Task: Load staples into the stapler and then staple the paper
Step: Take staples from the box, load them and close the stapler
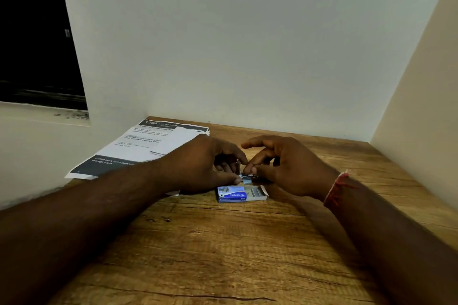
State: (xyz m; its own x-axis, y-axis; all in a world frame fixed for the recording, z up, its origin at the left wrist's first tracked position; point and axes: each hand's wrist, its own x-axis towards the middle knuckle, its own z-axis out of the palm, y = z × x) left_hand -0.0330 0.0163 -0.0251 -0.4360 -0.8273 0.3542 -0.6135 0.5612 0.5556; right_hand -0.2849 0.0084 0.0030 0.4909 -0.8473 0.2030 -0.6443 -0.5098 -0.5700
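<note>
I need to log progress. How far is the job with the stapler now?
Done: the staple box lies open on the table, staples showing. In hand: left hand and right hand work together on the small stapler; whether staples are in is hidden. Left: the paper lies untouched behind the left hand, not yet stapled.

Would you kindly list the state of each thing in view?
Staple box: slid open, staples showing, flat on table.
Stapler: between both hands, mostly hidden.
Papers: lying loose, left rear.
Left hand: on stapler.
Right hand: fingertips pinched at stapler.
</note>
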